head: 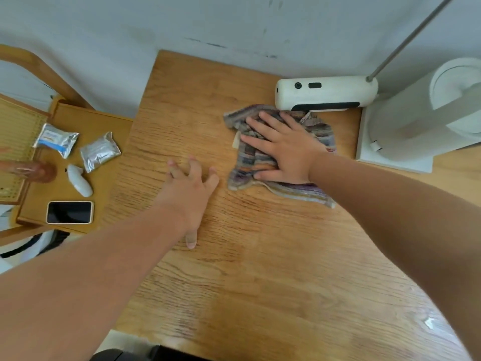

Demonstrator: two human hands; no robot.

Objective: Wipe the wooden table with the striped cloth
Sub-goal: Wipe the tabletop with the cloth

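Note:
The striped cloth point(299, 191) lies crumpled on the wooden table point(260, 256), toward its far right. My right hand point(283, 149) lies flat on top of the cloth with fingers spread, pressing it to the wood. To the left of the cloth, my left hand point(190, 188) rests on the bare table, its fingers spread and slightly bent, holding nothing.
A white oblong device point(325, 92) with a metal rod stands just behind the cloth. A white appliance point(416, 126) sits at the table's right edge. On a lower wooden stand point(109, 131) to the left lie two foil packets point(99, 152), a white object and a phone point(69, 212).

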